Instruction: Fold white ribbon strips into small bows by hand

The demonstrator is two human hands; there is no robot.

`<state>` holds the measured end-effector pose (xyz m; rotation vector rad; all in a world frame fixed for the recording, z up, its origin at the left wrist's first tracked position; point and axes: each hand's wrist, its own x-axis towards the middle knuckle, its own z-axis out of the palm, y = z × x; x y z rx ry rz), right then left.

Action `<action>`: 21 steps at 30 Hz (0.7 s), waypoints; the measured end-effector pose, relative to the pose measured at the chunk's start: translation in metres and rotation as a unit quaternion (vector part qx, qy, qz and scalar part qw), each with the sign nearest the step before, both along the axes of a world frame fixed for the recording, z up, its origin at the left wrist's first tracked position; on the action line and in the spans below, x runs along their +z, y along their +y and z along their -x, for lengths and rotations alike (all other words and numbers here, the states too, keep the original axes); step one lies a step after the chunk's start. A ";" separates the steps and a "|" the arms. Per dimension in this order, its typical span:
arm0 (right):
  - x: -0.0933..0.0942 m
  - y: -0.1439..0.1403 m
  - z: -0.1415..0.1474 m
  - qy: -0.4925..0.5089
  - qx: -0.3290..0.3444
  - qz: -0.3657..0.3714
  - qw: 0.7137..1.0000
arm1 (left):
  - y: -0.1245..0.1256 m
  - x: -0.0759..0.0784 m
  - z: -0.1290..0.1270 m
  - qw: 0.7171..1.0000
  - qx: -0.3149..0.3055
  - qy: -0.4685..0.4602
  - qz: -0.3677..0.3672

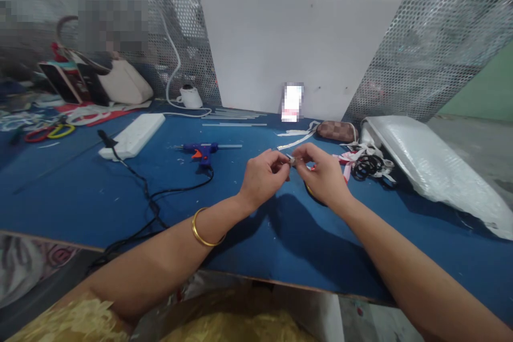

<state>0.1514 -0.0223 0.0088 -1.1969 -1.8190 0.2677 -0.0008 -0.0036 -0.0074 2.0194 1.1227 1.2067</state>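
Over the blue tabletop (240,197), my left hand (264,179) and my right hand (323,171) meet with fingertips pinched around one small light-coloured piece (293,161). It is too small to name. Both hands are closed on it, the left from one side and the right from the other. Under my right hand a yellow and black curved item (310,192) shows in part. Beyond the hands lie white ribbon strips (294,141). Black elastic bands (366,165) with pink and white ribbon pieces (348,163) are right of my right hand.
A blue glue gun (204,152) lies to the left, its cord trailing to a white power strip (134,136). At right is a plastic-wrapped package (436,160); a brown checked pouch (336,131) sits behind. Scissors (50,131) lie far left. A lit phone (292,102) leans on a white board (296,48).
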 end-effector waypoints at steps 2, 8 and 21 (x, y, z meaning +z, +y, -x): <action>0.002 -0.004 0.002 -0.038 0.000 -0.036 0.999 | 0.000 0.000 0.000 1.000 0.000 -0.004 0.001; 0.004 -0.005 0.002 -0.055 0.019 -0.049 0.997 | 0.001 0.000 0.000 0.995 -0.027 -0.074 0.054; -0.002 -0.005 0.004 -0.106 -0.030 -0.084 0.990 | 0.001 -0.002 -0.002 0.994 -0.040 -0.088 0.060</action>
